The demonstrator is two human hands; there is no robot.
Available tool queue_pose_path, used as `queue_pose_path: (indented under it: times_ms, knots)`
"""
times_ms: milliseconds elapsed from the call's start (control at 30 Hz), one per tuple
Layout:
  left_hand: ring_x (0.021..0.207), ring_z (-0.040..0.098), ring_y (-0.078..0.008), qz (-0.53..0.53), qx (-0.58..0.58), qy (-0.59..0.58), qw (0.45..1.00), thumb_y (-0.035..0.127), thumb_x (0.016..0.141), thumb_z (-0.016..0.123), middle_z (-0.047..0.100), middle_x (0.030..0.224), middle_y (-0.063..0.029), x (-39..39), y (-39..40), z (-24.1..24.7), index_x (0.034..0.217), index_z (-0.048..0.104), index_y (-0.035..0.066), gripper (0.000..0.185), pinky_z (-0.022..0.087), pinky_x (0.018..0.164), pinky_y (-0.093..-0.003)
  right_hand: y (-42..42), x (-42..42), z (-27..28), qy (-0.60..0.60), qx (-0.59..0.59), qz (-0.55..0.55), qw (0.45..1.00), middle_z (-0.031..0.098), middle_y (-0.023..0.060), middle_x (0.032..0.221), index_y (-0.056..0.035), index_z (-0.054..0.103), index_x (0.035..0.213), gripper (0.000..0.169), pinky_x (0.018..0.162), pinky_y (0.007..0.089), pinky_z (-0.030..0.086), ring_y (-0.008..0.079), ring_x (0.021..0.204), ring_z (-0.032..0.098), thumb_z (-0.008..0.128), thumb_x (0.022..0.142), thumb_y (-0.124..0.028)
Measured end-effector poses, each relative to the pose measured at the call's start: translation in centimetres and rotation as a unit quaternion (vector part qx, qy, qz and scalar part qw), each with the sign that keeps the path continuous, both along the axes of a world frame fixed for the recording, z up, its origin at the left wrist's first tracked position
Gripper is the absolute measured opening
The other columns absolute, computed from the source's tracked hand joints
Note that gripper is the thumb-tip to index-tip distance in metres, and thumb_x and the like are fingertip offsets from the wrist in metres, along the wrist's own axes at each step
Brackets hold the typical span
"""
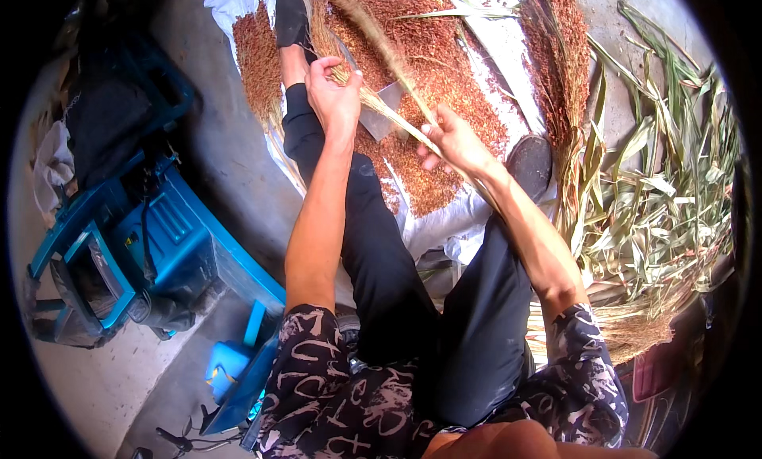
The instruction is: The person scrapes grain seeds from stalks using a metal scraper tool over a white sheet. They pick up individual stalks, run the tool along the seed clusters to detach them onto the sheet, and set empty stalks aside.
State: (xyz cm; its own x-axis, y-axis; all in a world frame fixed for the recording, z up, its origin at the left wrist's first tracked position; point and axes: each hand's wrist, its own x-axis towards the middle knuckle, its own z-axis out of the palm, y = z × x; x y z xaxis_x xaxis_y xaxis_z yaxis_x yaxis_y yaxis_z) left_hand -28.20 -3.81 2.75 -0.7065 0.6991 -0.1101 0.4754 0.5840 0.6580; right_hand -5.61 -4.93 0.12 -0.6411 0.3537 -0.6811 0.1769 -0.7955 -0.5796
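My left hand [334, 96] grips a bunch of pale sorghum stalks [381, 107] just below their heads. These stalks run down to the right, past my right hand [455, 139] and along the right forearm. Between its thumb and fingers, the right hand pinches a stalk whose threshed, brushy head [372, 30] points up and away. Beneath both hands lies a flat metal blade [381, 117], partly hidden by stalks and the left wrist. Loose reddish-brown sorghum grain [446, 185] is heaped around it on a white plastic sheet [470, 212].
Full sorghum heads lie in a left bundle [257, 66] and a right bundle [559, 60]. My black shoes [293, 18] flank the grain. Dry leaves [667, 197] and a threshed bundle [637, 334] lie at right. A blue machine [172, 227] stands at left.
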Motion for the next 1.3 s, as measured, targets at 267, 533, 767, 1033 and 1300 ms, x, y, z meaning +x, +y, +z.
queue_pose_path:
  times_ms: [267,533,767,1033,1300]
  knots:
    - [0.081,0.06,-0.0266,-0.054,-0.069,0.089,0.992,0.014,0.071,0.085,0.054,0.097,-0.0101,-0.2,0.0,-1.1,0.101,0.067,0.013,0.035,0.05,0.08,-0.041,-1.0,-0.3,-2.1,-0.131,0.369,0.06,0.918,0.064,0.0177,0.069,-0.0027,0.053,0.112,0.032,0.062,0.048,0.05,0.0284,0.06,0.068,0.043,0.108,-0.033]
    - [0.081,0.061,-0.0254,-0.063,-0.109,0.154,0.98,0.021,0.07,0.087,0.057,0.096,-0.0097,0.3,0.0,0.3,0.105,0.07,0.013,0.04,0.051,0.076,-0.0381,-0.4,-1.3,-0.5,0.016,0.003,-0.052,0.999,0.069,0.0085,0.079,-0.0046,0.056,0.11,0.014,0.05,0.0282,0.045,0.0136,0.052,0.059,0.045,0.104,-0.012]
    - [0.13,0.052,-0.0309,-0.259,-0.043,0.337,0.904,0.022,0.083,0.077,0.062,0.126,-0.0112,2.0,1.1,1.5,0.122,0.068,0.018,0.041,0.034,0.112,-0.0492,-2.1,-1.4,-3.9,0.021,0.111,-0.038,0.993,0.063,-0.0008,0.083,-0.004,0.061,0.122,0.023,0.06,0.023,0.044,0.0072,0.067,0.051,0.046,0.108,-0.014]
    - [0.125,0.058,-0.0279,-0.475,-0.288,0.267,0.787,0.035,0.104,0.041,0.069,0.12,-0.0103,3.2,1.4,-1.8,0.117,0.072,0.013,0.04,0.023,0.12,-0.0563,-1.4,-2.2,-1.6,0.057,0.005,-0.097,0.994,0.062,-0.0012,0.083,-0.0027,0.06,0.136,0.034,0.061,0.0229,0.044,0.0071,0.067,0.052,0.046,0.105,-0.007]
    - [0.108,0.064,-0.0314,-0.485,-0.343,0.198,0.78,0.033,0.105,0.034,0.072,0.099,-0.013,1.5,1.3,-2.8,0.093,0.072,0.007,0.048,0.028,0.116,-0.0594,-2.3,6.8,1.6,-0.041,-0.114,-0.056,0.991,0.059,-0.0043,0.075,-0.005,0.061,0.138,0.036,0.051,0.0206,0.037,0.0043,0.058,0.048,0.05,0.105,-0.013]
